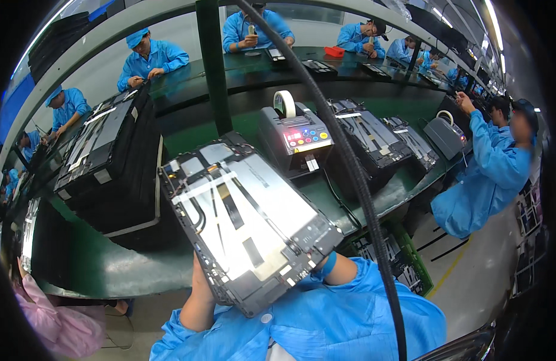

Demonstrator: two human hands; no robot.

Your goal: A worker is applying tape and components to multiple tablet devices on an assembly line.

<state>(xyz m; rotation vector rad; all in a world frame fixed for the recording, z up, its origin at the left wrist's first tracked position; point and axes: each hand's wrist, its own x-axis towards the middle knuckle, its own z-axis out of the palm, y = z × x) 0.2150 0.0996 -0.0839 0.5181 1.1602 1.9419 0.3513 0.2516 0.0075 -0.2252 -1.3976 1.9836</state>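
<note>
Tilted in front of my chest is a thick device chassis, perhaps a stack of several, with a black frame, a silver plate, dark cables and a strip of pale tape. My left hand grips its lower left side, with most fingers hidden behind it. At the lower right corner my right hand holds it from beneath; its fingers are largely out of sight and a blue band circles the wrist. Just beyond stands a grey tape dispenser with a lit display, coloured buttons and a roll of tape on top.
Tall stacks of similar chassis stand on the green bench at left and right. A black cable hangs across the view. A green crate sits below the bench edge. Co-workers in blue are around; a pink sleeve shows at left.
</note>
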